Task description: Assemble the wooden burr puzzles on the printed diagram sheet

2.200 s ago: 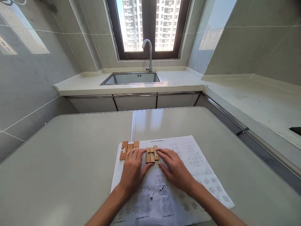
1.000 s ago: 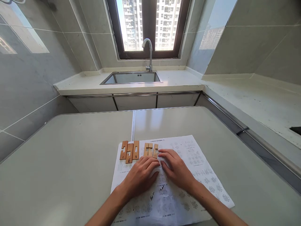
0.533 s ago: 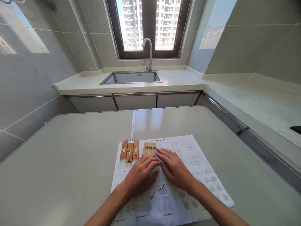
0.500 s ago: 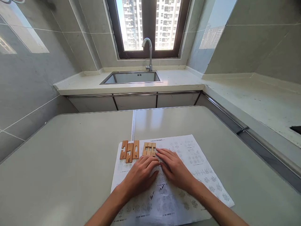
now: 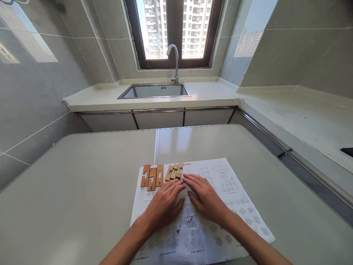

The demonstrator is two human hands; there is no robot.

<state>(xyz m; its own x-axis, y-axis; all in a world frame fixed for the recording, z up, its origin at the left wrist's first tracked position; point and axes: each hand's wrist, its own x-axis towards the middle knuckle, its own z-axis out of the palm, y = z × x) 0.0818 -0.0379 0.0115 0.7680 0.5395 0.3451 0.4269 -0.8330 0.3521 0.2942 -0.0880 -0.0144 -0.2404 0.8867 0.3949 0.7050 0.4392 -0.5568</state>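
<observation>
Our left hand [image 5: 164, 204] and right hand [image 5: 205, 197] lie flat, fingers outstretched, empty; we judge the notched tan wooden bars [image 5: 174, 171] light, stiff, pinchable edgewise.

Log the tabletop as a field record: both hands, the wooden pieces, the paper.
Left group: three light-brown notched wooden bars, side by side, on the white printed paper sheet, upper left
Tilted group: three notched wooden bars, slanted right, nearest both hands
Left hand: open, palm down on the sheet, holding nothing
Right hand: open, palm down, fingertips beside the tilted group; contact unclear
Surface: grey table
</observation>
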